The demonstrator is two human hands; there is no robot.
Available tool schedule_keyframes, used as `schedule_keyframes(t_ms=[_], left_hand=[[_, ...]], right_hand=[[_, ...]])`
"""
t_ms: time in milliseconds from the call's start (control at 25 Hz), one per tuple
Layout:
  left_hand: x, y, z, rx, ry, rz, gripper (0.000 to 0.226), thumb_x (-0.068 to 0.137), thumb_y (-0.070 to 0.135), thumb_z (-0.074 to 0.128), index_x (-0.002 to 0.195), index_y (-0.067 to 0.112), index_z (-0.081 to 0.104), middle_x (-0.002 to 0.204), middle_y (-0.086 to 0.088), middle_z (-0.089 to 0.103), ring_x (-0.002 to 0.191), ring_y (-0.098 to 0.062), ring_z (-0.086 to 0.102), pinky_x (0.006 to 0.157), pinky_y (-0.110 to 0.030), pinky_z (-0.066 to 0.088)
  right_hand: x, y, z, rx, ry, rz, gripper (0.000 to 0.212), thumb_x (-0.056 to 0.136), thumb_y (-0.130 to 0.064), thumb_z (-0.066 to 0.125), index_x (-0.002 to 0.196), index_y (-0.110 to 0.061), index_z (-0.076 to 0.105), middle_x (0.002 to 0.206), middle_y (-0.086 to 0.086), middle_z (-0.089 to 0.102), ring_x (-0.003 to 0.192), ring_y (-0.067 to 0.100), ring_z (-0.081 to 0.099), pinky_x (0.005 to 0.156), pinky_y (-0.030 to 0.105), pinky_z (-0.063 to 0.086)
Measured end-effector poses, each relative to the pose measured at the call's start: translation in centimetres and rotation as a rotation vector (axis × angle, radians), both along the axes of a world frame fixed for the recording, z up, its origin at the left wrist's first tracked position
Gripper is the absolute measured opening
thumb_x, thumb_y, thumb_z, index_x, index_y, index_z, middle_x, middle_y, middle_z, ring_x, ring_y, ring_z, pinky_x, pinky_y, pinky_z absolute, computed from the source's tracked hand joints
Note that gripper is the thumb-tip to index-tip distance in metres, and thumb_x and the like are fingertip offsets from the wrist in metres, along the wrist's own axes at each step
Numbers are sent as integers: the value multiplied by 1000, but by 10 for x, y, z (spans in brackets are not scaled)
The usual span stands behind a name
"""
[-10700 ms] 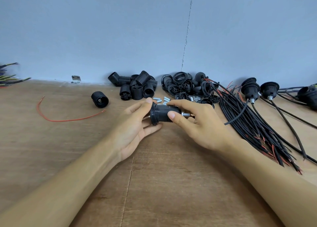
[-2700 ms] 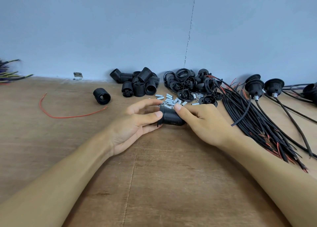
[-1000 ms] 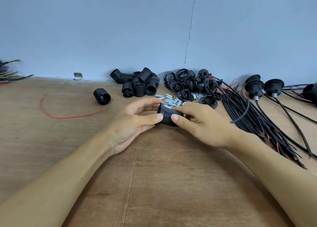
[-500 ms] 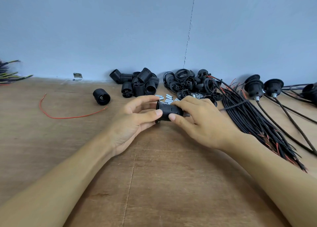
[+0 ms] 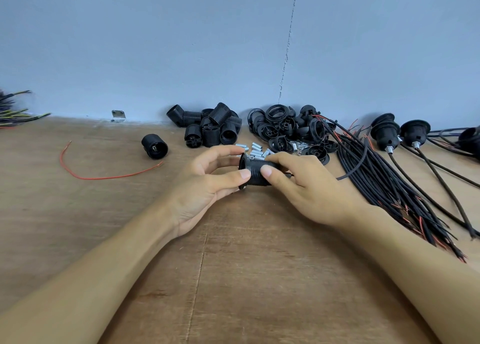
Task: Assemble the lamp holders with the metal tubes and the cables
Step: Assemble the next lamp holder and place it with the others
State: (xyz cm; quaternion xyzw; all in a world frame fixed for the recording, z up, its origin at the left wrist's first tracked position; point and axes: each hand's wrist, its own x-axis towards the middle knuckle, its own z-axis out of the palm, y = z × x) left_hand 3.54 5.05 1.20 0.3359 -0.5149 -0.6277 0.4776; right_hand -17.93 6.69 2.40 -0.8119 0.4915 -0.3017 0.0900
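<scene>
Head view: left hand [image 5: 205, 185] and right hand [image 5: 306, 190] are gripping the lamp holder [image 5: 255, 173] between them. Metal tubes [image 5: 255, 147] are lying just beyond both hands; cables [image 5: 376, 174] are crowding the right hand's outer side; a red wire [image 5: 104, 178] is lying well left of the left hand

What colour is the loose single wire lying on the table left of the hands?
Red: the thin curved wire shows clearly in the head view.

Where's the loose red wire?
In the head view, the red wire lies on the left side of the table, near the lone black lamp holder, left of the left hand.
</scene>
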Motion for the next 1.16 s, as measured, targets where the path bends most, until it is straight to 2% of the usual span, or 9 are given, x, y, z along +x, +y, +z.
schedule_keyframes(t_ms=[80, 120, 240, 360, 440, 600, 760, 1000, 1160], left_hand=[[-1, 1, 0, -7, -14, -1, 59, 65, 13, 81, 122, 14, 69, 125, -11, 69, 112, -17, 69, 97, -35, 57], [-3, 2, 0, -6, -8, 5, 59, 64, 13, 80, 122, 14, 69, 126, -13, 68, 114, -19, 69, 98, -35, 57], [-5, 1, 0, -2, 10, 27, 59, 63, 12, 80, 121, 12, 69, 126, -13, 68, 118, -24, 67, 99, -37, 56], [-5, 0, -2, -5, 8, 29, 57, 64, 13, 80, 120, 13, 70, 119, -10, 70, 114, -21, 69, 98, -37, 57], [-3, -1, -2, -9, 12, 30, 54, 67, 12, 79, 120, 13, 70, 118, -9, 71, 113, -22, 69, 96, -36, 58], [-2, -1, -1, -25, -3, 21, 55, 67, 13, 80, 121, 13, 70, 121, -10, 71, 114, -21, 69, 98, -36, 57], [-5, 2, 0, -38, -33, 27, 56, 65, 15, 81, 120, 15, 70, 127, -13, 68, 114, -18, 69, 98, -34, 57], [-3, 2, -1, -89, -108, 65, 41, 81, 1, 77, 118, 20, 71, 124, -7, 70, 114, -20, 68, 108, -45, 51], [-6, 5, -1, -128, -155, 53, 43, 82, 1, 77, 119, 21, 70, 124, -5, 70, 113, -16, 69, 109, -40, 49]], right_hand=[[-1, 0, 0, -1, -21, 3, 28, 100, -51, 45, 99, -30, 63, 78, -13, 61, 74, 7, 55, 73, 29, 37], [-1, -1, -1, 23, -27, 2, 32, 95, -58, 51, 109, -32, 63, 87, -15, 64, 84, 4, 58, 81, 29, 41], [-1, -3, -4, 67, 10, -70, 74, 73, -61, 75, 135, -31, 47, 118, -15, 61, 113, 9, 56, 107, 34, 40], [-1, -3, -4, -34, -6, -93, 55, 77, -42, 82, 121, -29, 51, 114, -19, 58, 107, 5, 53, 104, 36, 40], [-2, -1, -1, -82, 55, -61, 44, 87, -49, 71, 123, -27, 58, 110, -22, 58, 106, 3, 52, 107, 33, 35], [-1, 2, 2, -113, 260, -64, 68, 93, -71, 38, 143, -26, 47, 115, -14, 61, 116, 9, 49, 118, 37, 20], [2, 3, 2, -200, 213, -79, 70, 80, -51, 76, 137, -22, 46, 123, -11, 56, 120, 6, 41, 111, 23, 14], [1, 3, 0, -170, 254, -36, 62, 97, -53, 55, 146, -21, 37, 132, -5, 61, 128, 10, 45, 119, 32, 13], [3, 3, 1, -167, 252, -62, 77, 85, -46, 74, 148, -23, 37, 130, -8, 52, 127, 15, 45, 114, 28, 16]])
